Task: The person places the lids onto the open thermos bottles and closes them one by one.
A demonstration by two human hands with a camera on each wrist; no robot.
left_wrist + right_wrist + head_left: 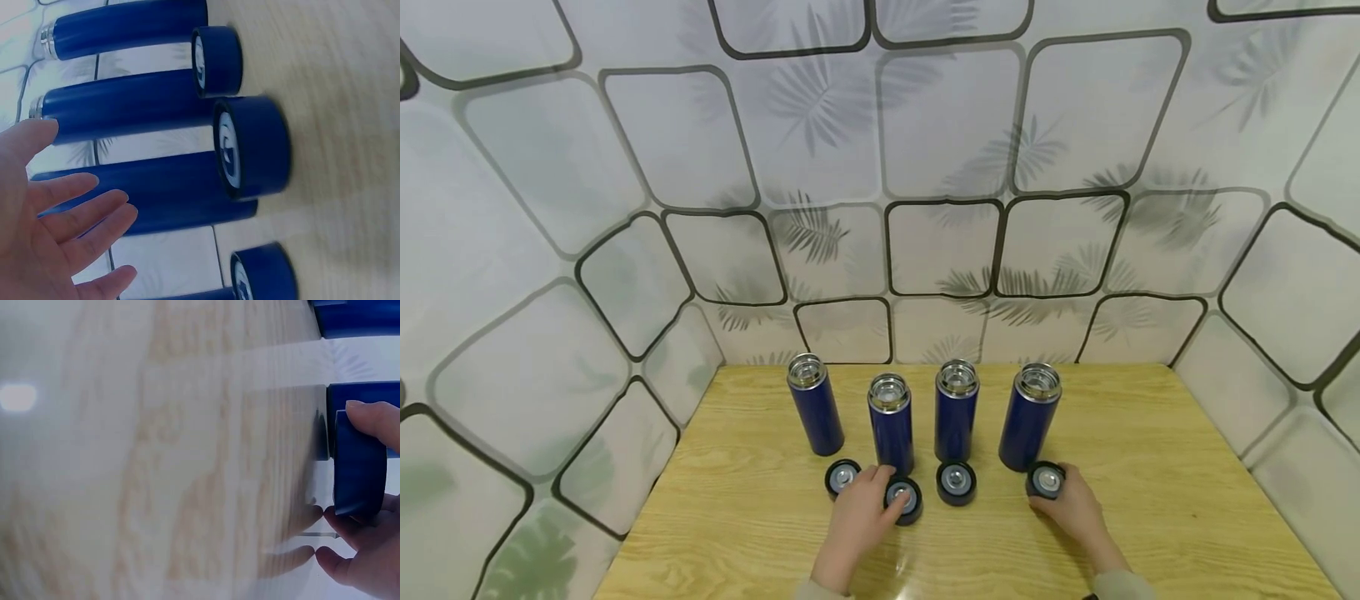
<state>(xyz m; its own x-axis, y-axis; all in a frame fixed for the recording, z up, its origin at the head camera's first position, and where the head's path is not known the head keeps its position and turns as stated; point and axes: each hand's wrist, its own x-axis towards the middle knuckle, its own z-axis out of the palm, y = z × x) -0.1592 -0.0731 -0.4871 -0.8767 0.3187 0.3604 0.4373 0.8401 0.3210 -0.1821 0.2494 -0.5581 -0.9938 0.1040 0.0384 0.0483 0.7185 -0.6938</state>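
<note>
Several dark blue vacuum flasks stand uncapped in a row, among them a left-end flask (817, 412), a shorter-looking flask (891, 429) beside it and a right-end flask (1028, 425). Their round lids sit in front, silvery inner side up. My left hand (863, 512) hovers with loosely spread fingers over the second lid (907, 505), overlapping it in the head view; the left wrist view shows that palm apart from the lids. On the right, my right hand (1078, 504) pinches the right-end lid (360, 465) between thumb and fingers, close to the wooden tabletop.
A leftmost lid (841, 475) and a third lid (956, 482) lie on the wood-grain table (737, 517). Patterned sheeting (940, 250) with rounded squares and leaves rises behind the table and along both sides.
</note>
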